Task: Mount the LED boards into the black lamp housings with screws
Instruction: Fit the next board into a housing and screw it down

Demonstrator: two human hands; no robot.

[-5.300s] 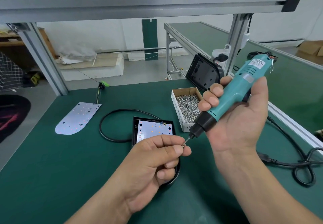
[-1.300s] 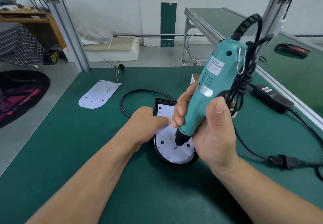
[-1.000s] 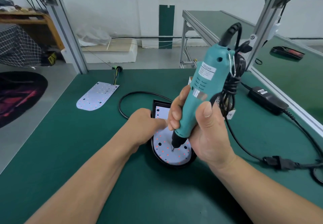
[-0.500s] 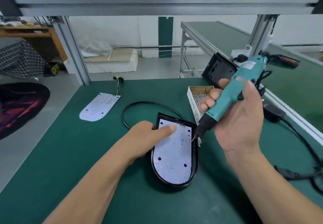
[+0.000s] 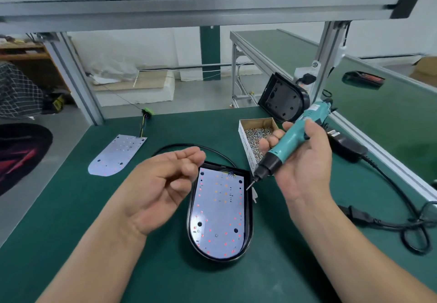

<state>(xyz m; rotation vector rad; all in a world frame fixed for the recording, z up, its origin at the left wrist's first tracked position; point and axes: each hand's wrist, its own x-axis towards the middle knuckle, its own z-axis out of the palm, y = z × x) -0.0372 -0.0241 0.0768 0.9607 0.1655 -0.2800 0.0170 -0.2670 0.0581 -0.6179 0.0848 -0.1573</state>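
A black lamp housing [image 5: 248,222] lies on the green mat with a white LED board [image 5: 220,212] seated inside it; one small screw [image 5: 216,234] shows near the board's lower end. My left hand [image 5: 163,184] hovers left of the housing's top, palm up, fingers loosely curled, with nothing visible in it. My right hand [image 5: 305,170] grips a teal electric screwdriver [image 5: 289,147], tilted, its bit just above the housing's upper right corner. A second LED board [image 5: 117,154] with wires lies at the back left. Another black housing [image 5: 282,100] leans against the frame post.
An open cardboard box of screws [image 5: 256,134] stands right of the housing, behind the screwdriver. A black power adapter [image 5: 347,147] and its looped cable [image 5: 390,220] lie along the right edge. A black lead curves behind the housing. Aluminium posts and a beam frame the bench.
My left hand has lifted off the LED board's top and turned palm up. The screwdriver, pulled off the board a second ago, stays raised at the housing's upper right.
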